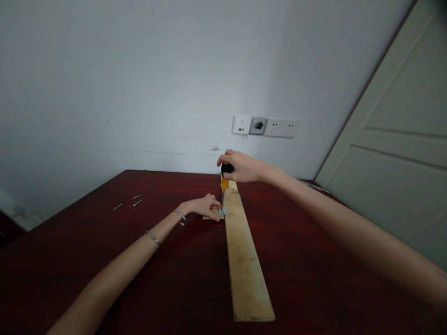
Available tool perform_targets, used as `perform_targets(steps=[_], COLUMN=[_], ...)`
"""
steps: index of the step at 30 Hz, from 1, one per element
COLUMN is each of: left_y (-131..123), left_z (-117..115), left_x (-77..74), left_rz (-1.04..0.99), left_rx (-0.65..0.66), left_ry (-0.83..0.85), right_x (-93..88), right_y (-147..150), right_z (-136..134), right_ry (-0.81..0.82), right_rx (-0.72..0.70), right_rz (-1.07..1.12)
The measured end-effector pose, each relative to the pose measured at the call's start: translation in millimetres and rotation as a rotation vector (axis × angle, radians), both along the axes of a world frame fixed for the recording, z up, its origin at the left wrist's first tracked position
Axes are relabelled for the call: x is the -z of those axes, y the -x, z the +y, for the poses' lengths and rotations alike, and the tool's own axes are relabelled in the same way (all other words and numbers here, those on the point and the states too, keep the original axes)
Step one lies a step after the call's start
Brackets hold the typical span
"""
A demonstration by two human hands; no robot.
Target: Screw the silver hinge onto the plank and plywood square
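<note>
My right hand (239, 167) is wrapped round the black and yellow handle of a screwdriver (225, 183), held upright. The shaft points down to a small metal hinge (223, 211) with holes, at the left edge of a long pale wooden plank (246, 260). My left hand (206, 206) lies just left of the hinge, thumb and fingers closing on it over a small flat wooden piece (206, 217). The screwdriver's tip meets the hinge area; whether a screw is under it is too small to tell.
Several thin metal screws or nails (137, 203) lie on the dark red table (167, 288) to the left. Behind the table stands a white wall with sockets (279, 128). A pale panelled door (394, 153) is at the right.
</note>
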State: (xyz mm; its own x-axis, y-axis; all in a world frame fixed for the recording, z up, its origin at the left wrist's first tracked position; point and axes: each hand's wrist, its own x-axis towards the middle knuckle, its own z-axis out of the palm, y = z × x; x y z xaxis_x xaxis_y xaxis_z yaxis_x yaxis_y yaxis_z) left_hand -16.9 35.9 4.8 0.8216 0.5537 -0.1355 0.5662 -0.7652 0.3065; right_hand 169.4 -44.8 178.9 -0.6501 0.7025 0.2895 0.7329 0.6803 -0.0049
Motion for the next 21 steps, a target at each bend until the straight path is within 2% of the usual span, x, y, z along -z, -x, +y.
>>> perform_targets(steps=[7,12,16,18,21], left_y=[0.3,1.3,3.5,4.7,6.0], left_z=[-2.0,-2.4,-2.3,-1.7,-0.6], left_x=[-2.5,-2.5,-5.2,-6.9,-6.8], left_rz=[-0.012,-0.019,-0.127,-0.175,-0.21], left_rx=[-0.001,-0.001,0.009,0.023,0.034], left_ry=[0.013,0.023,-0.013,-0.024,-0.013], right_x=[-11.7,-9.8,5.1,17.2,38.3], right_y=[-9.0,-24.0,-43.4,-54.5,-69.6], right_z=[-4.0,-1.6,7.6,13.9,22.3], right_ry=[-0.057,-0.101,0.036,0.153,0.221], right_rx=[0.032,0.096,0.175,0.209,0.223], right_rz=[0.075,0.208,0.508,0.682,0.878])
